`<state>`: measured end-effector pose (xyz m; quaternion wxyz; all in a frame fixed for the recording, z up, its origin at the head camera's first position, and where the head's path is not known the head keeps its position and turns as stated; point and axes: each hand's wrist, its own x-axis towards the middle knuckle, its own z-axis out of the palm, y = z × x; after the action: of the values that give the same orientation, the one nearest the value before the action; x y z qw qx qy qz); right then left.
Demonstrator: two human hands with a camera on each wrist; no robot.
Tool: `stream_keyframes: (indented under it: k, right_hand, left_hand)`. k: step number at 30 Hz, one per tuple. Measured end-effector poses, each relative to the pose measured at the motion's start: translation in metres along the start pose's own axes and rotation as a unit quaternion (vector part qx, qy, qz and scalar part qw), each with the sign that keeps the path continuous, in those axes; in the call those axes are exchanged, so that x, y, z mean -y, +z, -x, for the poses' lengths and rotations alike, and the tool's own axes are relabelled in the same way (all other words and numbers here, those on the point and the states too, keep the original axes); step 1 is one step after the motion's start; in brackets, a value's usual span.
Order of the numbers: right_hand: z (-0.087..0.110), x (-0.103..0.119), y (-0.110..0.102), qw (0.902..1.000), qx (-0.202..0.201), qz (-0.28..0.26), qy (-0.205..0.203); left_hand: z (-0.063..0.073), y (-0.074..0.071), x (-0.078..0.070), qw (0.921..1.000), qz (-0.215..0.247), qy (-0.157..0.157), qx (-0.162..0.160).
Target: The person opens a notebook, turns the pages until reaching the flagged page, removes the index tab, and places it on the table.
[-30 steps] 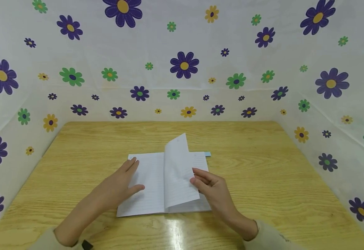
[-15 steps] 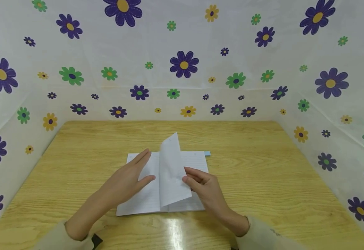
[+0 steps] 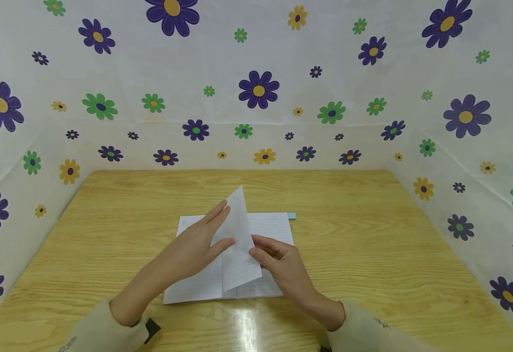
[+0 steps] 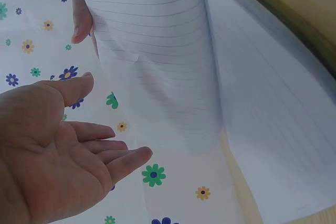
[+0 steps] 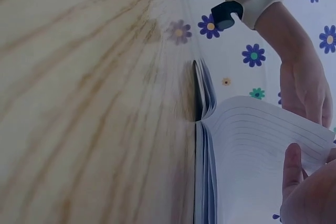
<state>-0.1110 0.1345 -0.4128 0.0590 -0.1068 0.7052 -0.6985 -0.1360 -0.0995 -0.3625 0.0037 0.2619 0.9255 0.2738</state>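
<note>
An open notebook (image 3: 271, 225) with lined white pages lies flat on the wooden table. One page (image 3: 240, 259) stands lifted near the spine, leaning over. My right hand (image 3: 289, 271) pinches that page by its free edge; in the right wrist view the thumb (image 5: 292, 169) lies along the sheet. Opposite it, my left hand (image 3: 196, 247) hovers over the left side of the notebook, fingers straight, beside the raised page. The left wrist view shows the left palm (image 4: 63, 166) facing the sheet (image 4: 157, 51) with nothing held.
A light blue tab (image 3: 292, 215) sticks out at the notebook's top right corner. The wooden table (image 3: 370, 234) extends around the notebook. White flower-patterned cloth (image 3: 221, 63) stands behind it and on both sides. A black object (image 3: 152, 330) sits by the left sleeve.
My right hand has drawn the raised page leftward. My left hand has moved right and up, off the left page's edge, to beside the lifted sheet.
</note>
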Motion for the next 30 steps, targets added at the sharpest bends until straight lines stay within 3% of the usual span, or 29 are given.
stream_keyframes:
  k: [14,25,30]
  right_hand:
    - [-0.003,0.003,0.01,0.9993,0.021,0.026,-0.016]
    - [-0.004,0.005,0.015,0.9977,0.055,0.016,-0.036]
    - [-0.005,0.007,0.016,0.9956,0.076,-0.015,-0.052]
  left_hand:
    - [-0.01,-0.003,-0.01,0.9994,0.019,0.027,0.013]
    - [-0.014,-0.002,-0.008,0.9989,0.025,0.029,0.028]
    - [-0.013,-0.002,-0.008,0.999,0.022,0.019,0.035]
